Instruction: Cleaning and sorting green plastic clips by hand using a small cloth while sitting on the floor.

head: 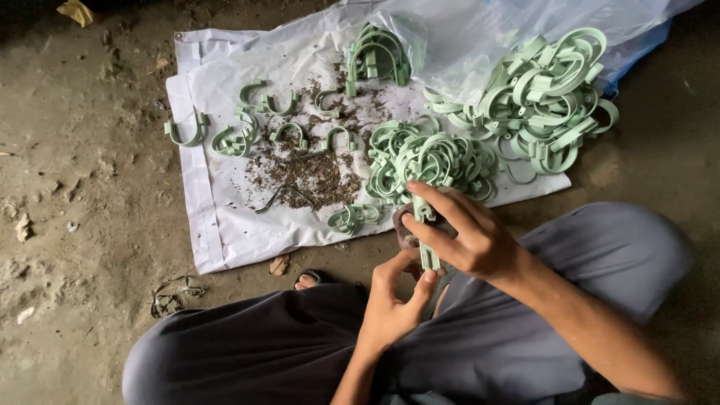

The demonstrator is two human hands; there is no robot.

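I sit cross-legged on the ground. My right hand (457, 232) and my left hand (394, 300) together grip one pale green plastic clip (427, 251), held upright between them above my lap. The right hand pinches its top, the left hand holds its lower end. Just beyond my hands lies a heap of the same green clips (427, 157) on a white plastic sheet (225, 217).
A larger pile of green clips (544, 97) lies at the upper right, partly under a clear plastic bag (465, 37). Several loose clips (247, 131) and dark brown debris (307, 169) are scattered on the sheet. Bare dirt floor (82, 187) surrounds it.
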